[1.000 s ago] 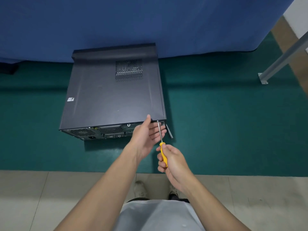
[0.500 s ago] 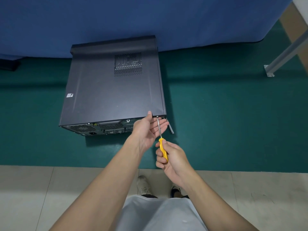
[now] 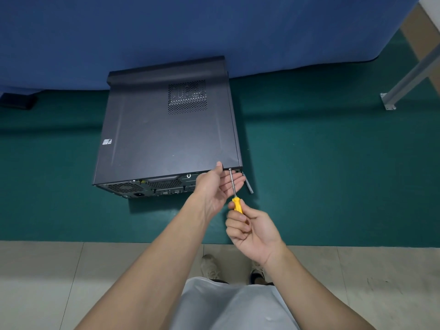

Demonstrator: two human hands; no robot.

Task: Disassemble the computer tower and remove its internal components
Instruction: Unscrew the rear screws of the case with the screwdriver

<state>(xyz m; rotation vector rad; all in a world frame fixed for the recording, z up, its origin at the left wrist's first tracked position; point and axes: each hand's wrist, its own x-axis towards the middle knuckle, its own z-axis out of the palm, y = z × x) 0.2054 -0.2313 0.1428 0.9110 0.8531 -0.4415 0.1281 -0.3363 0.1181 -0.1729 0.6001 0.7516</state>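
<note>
Just below the middle of the frame we see the right hand [image 3: 252, 231], its fingers and thumb curled round the handle of a yellow-handled steel screwdriver [image 3: 237, 204]. The thin shaft runs up to the near right corner of the dark grey metal computer tower [image 3: 166, 139]. We cannot make out the screw itself. Left of the shaft, the left hand [image 3: 215, 189] lies open. Its straight fingers reach behind the shaft, and its thumb tip touches the tower's top edge.

The tower lies on its side, centre-left of the frame, on a dark green floor mat [image 3: 333, 175], with its port-covered rear face towards us. We note a perforated vent patch [image 3: 187, 96] on the upper panel, a small sticker [image 3: 107, 141] near its left edge, and a short dark grey strip [image 3: 248, 185] by the lower right corner.

A blue cloth [image 3: 214, 25] fills the top of the frame, a grey metal leg [image 3: 404, 79] crosses the upper right, and beige tiles [image 3: 47, 282] span the bottom.
</note>
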